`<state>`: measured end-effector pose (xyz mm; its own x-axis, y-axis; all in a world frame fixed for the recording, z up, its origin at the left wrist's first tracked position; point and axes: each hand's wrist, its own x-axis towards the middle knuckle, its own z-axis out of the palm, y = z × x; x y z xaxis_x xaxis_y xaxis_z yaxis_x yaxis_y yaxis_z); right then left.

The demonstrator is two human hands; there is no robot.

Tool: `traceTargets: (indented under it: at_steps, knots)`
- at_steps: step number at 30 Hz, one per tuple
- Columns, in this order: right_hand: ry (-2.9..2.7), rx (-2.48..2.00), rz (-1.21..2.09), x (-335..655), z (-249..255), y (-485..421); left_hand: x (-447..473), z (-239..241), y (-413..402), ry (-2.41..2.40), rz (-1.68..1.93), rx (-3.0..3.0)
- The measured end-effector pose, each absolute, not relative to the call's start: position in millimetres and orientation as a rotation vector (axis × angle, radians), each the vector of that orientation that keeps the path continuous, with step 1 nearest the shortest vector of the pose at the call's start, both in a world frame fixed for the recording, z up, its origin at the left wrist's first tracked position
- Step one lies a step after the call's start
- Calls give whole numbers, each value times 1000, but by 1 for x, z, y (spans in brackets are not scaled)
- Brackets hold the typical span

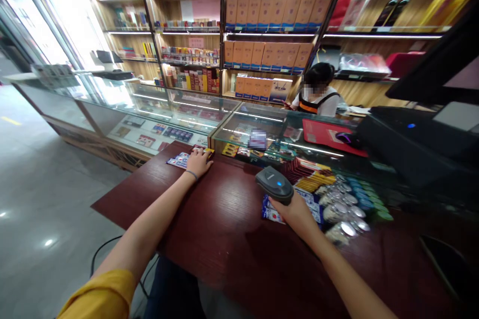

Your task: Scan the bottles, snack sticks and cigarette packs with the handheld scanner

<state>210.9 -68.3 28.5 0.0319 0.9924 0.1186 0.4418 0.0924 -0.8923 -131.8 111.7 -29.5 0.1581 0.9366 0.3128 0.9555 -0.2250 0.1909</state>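
My right hand [297, 209] is wrapped around the handle of a dark grey barcode scanner [275, 183], which has a lit blue light on top. The scanner is raised above the brown table, its head pointing to the far left. Under and beside that hand lie blue-and-white snack packets [273, 213]. At the table's far edge my left hand [199, 161] lies over small packets, fingers stretched forward and palm down. Blue-and-white packets [178, 160] show to its left, and a yellow-and-dark packet [209, 151] shows by its fingertips.
Right of the scanner stand rows of jars with silver lids [339, 209], yellow packets [314, 180] and green-lidded items [376, 202]. A glass display counter [179, 109] runs behind the table [220, 219]. Behind it is a person [317, 90]. A dark monitor [426, 45] juts in at right.
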Motion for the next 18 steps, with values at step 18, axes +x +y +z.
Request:
traceTargets:
  at_steps: [18]
  knots:
    - [-1551, -1329, 703, 218, 52, -76, -42, -10, 59, -2290, -3201, -1387]
